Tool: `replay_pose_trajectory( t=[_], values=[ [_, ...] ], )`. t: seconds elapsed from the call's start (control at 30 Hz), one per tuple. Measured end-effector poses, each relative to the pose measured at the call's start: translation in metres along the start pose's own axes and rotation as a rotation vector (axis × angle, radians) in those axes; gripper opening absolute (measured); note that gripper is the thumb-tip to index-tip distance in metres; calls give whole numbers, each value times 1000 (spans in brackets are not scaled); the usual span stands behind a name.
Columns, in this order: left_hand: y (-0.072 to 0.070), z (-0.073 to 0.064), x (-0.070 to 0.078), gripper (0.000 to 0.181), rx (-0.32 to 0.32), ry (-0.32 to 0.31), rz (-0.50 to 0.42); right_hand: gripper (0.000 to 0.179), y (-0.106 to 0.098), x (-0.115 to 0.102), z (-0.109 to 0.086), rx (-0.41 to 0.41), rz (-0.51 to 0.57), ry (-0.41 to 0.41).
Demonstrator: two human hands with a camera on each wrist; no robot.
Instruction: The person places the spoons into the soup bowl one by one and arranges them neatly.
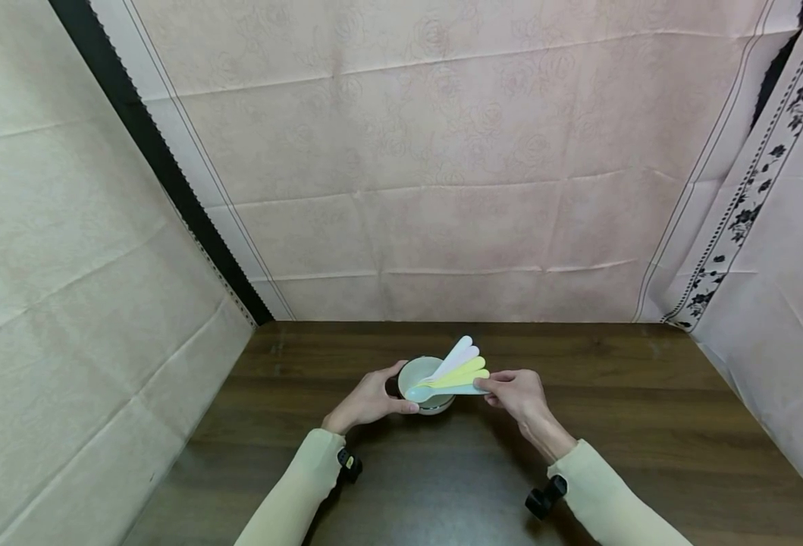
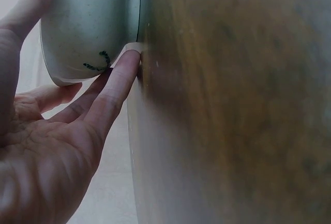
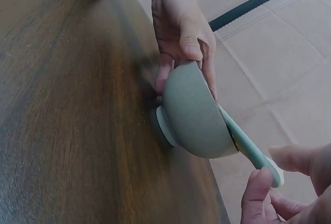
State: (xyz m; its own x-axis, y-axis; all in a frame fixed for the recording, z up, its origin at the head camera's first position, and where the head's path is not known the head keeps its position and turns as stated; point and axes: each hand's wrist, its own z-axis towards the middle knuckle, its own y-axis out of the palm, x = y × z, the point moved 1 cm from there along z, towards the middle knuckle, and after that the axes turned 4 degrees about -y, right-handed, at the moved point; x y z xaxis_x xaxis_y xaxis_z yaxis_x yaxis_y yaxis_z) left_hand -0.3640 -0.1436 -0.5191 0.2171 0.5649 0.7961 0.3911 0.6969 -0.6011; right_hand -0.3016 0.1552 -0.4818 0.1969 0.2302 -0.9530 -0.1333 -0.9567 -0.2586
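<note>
A pale green bowl is at the middle of the table, gripped at its left side by my left hand. In the right wrist view that hand's thumb lies at the rim, and the foot of the bowl is close to the tabletop. Several plastic spoons fan out across the bowl's mouth: whitish ones at the back, yellow ones between, and a light blue spoon in front. My right hand pinches the light blue spoon's handle end; the yellow handle ends lie right beside these fingertips.
The brown wooden table stretches out around both hands. Pale cloth panels stand behind it and on both sides, with a dark strip at the left corner. Each wrist carries a small black device.
</note>
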Motion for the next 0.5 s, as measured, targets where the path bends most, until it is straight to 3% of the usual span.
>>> replay_pose_trajectory(
  t=[0.5],
  values=[
    [-2,-2,2,104,7,-17,21,51,1,1,-1,-29,-3,-12]
  ],
)
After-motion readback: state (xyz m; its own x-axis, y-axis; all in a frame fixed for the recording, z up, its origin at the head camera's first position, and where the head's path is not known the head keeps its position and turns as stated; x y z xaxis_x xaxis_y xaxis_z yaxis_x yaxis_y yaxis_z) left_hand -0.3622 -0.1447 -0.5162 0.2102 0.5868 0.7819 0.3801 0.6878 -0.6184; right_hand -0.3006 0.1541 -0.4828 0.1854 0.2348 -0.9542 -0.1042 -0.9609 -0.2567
